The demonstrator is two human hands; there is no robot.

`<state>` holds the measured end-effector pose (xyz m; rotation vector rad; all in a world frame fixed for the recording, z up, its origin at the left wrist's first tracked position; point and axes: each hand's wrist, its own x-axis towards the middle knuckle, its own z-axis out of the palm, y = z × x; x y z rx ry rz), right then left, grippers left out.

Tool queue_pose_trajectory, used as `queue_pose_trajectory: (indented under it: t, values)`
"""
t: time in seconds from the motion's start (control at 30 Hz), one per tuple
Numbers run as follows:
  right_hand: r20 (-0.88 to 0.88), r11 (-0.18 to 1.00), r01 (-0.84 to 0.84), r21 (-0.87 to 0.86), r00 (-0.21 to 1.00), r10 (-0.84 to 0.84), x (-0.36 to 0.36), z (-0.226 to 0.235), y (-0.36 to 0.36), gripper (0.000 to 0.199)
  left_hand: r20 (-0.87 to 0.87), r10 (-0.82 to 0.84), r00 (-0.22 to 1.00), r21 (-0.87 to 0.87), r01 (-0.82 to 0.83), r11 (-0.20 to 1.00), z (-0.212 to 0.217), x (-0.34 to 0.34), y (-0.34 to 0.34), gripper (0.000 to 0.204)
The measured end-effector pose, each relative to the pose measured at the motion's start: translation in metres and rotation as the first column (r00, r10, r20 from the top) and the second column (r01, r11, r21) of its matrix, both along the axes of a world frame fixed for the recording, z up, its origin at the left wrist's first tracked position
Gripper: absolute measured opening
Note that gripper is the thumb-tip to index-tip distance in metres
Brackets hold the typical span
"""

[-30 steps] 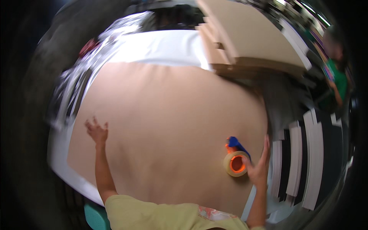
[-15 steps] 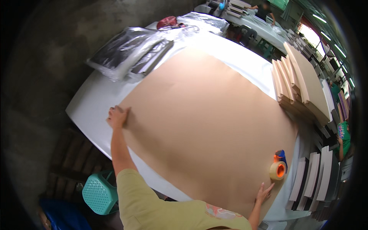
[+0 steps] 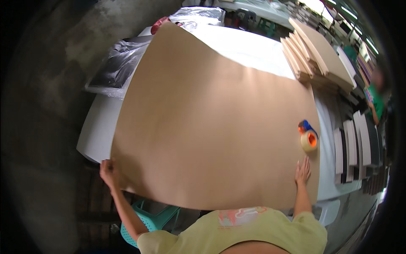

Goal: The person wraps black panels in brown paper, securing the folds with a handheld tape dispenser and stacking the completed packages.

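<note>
Covering the tabletop (image 3: 101,125): most of its white surface was hidden by a broad brown sheet (image 3: 211,122), while bare strips were left at the left end and along the far side.
Brown sheet: it was spread directly in front of the body, its far left corner carried over a plastic-wrapped pack (image 3: 114,67); its longer axis could not be told through the bending of the lens.
Brown panels (image 3: 323,53): they were piled beyond the sheet at the far right.
Dark and white boards (image 3: 363,142): they were stacked to the right of the sheet.
Teal stool (image 3: 144,221): it was partly hidden below the sheet's near left edge.
Tape dispenser (image 3: 308,136): it was set on the sheet just inside the right edge, its long axis pointed roughly away from the body, with the roll turned nearward and the blue-and-orange head farther off.
Left hand (image 3: 108,171): its fingers were curled about the sheet's left edge by the near corner, so the sheet was extended rightward from it.
Right hand (image 3: 302,170): it was laid flat, fingers slightly spread and nothing grasped; the dispenser was placed just beyond its fingertips, well apart from the left.
</note>
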<state>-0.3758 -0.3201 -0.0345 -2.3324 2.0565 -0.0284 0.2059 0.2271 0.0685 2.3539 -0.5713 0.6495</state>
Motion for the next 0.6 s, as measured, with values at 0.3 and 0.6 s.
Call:
queue_pose_trajectory:
  t: [0.3,0.6]
  values:
    - [-0.043,0.991,0.096,0.093,0.995,-0.093,0.003,0.000,-0.031,0.062,-0.148,0.332,0.932,0.408,-0.248,0.879,-0.077,0.007,-0.042,0.024]
    - [0.337,0.905,0.237,-0.354,0.935,-0.112,-0.056,-0.059,-0.076,0.068,-0.235,0.341,0.910,0.288,-0.270,0.919,-0.073,0.041,-0.058,0.056]
